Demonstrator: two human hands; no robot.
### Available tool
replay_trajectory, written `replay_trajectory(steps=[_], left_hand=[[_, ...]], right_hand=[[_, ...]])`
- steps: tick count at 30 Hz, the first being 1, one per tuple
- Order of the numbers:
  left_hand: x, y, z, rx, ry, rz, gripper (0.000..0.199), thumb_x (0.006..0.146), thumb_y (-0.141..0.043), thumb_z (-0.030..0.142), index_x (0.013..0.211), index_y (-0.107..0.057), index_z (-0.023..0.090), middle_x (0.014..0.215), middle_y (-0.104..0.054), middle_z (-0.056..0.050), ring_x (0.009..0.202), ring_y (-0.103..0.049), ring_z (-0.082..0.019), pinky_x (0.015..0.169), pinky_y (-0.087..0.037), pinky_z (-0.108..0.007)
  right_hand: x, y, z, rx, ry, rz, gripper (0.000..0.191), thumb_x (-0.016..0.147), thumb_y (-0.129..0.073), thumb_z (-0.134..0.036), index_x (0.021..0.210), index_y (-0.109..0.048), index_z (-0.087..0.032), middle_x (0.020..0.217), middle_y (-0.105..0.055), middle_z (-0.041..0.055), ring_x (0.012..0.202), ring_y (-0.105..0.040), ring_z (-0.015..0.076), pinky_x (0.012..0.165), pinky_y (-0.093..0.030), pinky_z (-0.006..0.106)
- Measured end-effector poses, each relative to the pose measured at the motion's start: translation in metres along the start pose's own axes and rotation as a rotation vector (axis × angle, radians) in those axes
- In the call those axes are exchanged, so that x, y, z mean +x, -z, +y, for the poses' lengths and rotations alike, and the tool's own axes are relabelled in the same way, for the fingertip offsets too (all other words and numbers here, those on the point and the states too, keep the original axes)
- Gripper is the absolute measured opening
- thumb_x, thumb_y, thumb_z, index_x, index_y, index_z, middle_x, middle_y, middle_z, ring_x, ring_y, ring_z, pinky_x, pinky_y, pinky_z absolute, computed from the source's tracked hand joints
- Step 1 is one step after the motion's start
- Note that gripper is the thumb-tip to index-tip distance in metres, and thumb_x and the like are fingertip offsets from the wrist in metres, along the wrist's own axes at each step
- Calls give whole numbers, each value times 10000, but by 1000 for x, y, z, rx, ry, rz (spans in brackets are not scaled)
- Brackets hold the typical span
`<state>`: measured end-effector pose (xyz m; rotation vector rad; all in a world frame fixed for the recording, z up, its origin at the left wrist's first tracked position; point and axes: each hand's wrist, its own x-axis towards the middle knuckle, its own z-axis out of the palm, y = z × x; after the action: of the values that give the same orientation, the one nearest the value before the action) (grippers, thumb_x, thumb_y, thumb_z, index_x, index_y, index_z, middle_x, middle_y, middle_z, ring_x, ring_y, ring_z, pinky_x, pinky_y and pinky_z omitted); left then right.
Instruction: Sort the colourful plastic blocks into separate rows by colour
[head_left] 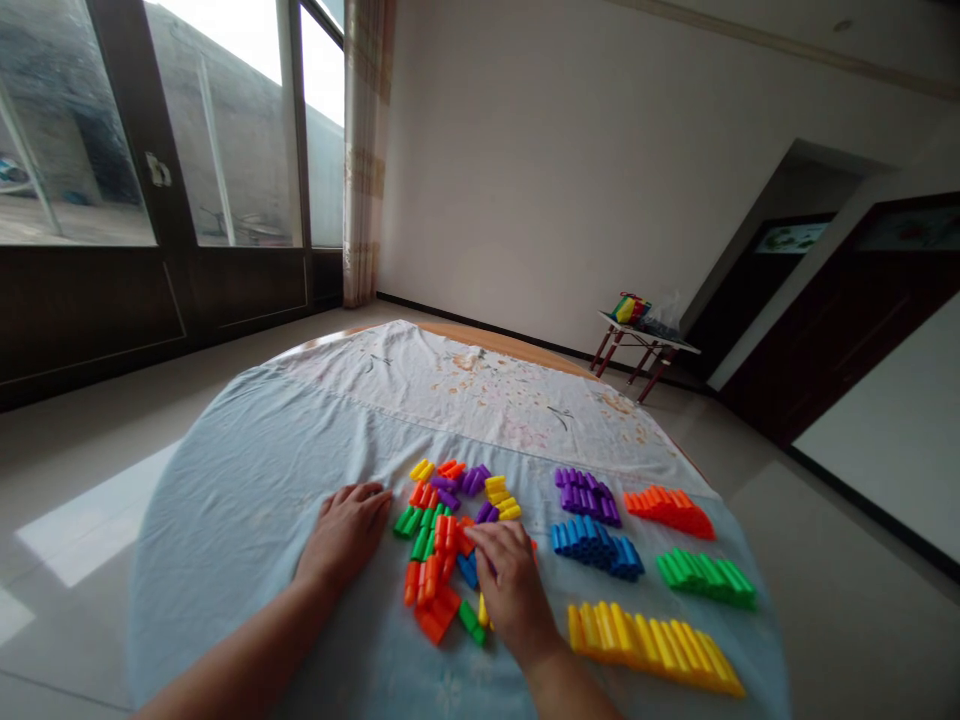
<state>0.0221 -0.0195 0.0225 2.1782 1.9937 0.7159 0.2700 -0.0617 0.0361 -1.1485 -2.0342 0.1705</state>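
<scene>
My left hand (352, 530) lies on the light blue cloth, fingers stretched out, at the left side of a mixed pile of small ribbed plastic blocks. Over that pile my right hand (511, 578) is bent, its fingertips closed at an orange block (465, 536). Part of this block is hidden by the fingers. Around the hands lie green blocks (409, 520), yellow blocks (501, 496), purple blocks (474, 480), a blue block (467, 569) and more orange blocks (437, 612), loose and touching one another.
Right of the pile, blocks lie sorted in rows: purple (589, 496), blue (596, 547), orange (670, 511), green (706, 578), yellow (652, 645). A cloth (225, 520) covers the round table. Beyond stand a small side table (637, 336) with bags and a glazed door (150, 260).
</scene>
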Motion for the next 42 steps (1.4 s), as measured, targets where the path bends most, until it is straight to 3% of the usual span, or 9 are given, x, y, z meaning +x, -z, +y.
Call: replay_trajectory(steps=[4,8,16,23,27,34,38,42], left_hand=[[1,-3,-2,14,6,-2,367,879,-343,392,1067,-649,316,1172,-633,-11,1103,-500,-230,945,-336,-398],[2,-5,-4,30,6,-4,369,881,-338,389,1063,-651,317,1183,-626,-14,1102,-505,-231,949,-337,-405],[7,-9,-10,66,-11,-35,400,875,-324,412,1109,-631,309,1200,-617,-20,1119,-496,-254,941,-355,-422],[10,-11,-14,90,-28,-54,409,870,-318,450,1104,-629,325,1211,-611,-8,1126,-497,-254,932,-365,-418],[7,-6,-8,102,-19,-58,426,880,-291,436,1118,-624,316,1218,-607,-15,1128,-498,-253,941,-363,-420],[6,-3,-6,107,-5,-80,443,885,-274,426,1135,-617,299,1223,-604,-21,1139,-489,-253,951,-361,-421],[8,-8,-13,98,-17,-69,441,881,-279,443,1116,-626,307,1224,-603,-21,1141,-488,-261,946,-362,-433],[11,-12,-20,87,-28,-78,447,879,-273,439,1117,-627,306,1228,-601,-24,1155,-481,-262,952,-358,-441]], right_hand=[[32,-15,-1,-5,-30,-73,392,805,-471,-52,1106,-635,-242,998,-656,49,961,-540,214,886,-443,390],[53,-31,4,-57,-158,-85,384,765,-529,-74,1103,-648,-213,974,-668,69,957,-540,238,879,-430,387],[65,-46,8,-135,-293,-114,209,746,-642,-178,937,-710,-224,915,-694,63,943,-557,245,858,-424,365],[53,-16,13,-55,-273,-36,225,777,-598,-133,983,-669,-189,965,-681,48,958,-568,200,896,-407,317],[44,-1,12,-99,-276,-126,184,755,-600,-112,911,-661,-191,924,-675,39,937,-578,197,870,-407,309],[37,3,10,-154,-280,-249,164,714,-631,-115,845,-656,-210,875,-675,29,899,-577,209,829,-420,316],[43,16,14,-115,-259,-156,222,707,-660,-138,909,-660,-231,922,-672,23,927,-573,208,839,-425,315],[52,54,34,-129,-269,-35,318,734,-660,-166,1046,-633,-217,981,-681,22,935,-578,193,859,-426,299]])
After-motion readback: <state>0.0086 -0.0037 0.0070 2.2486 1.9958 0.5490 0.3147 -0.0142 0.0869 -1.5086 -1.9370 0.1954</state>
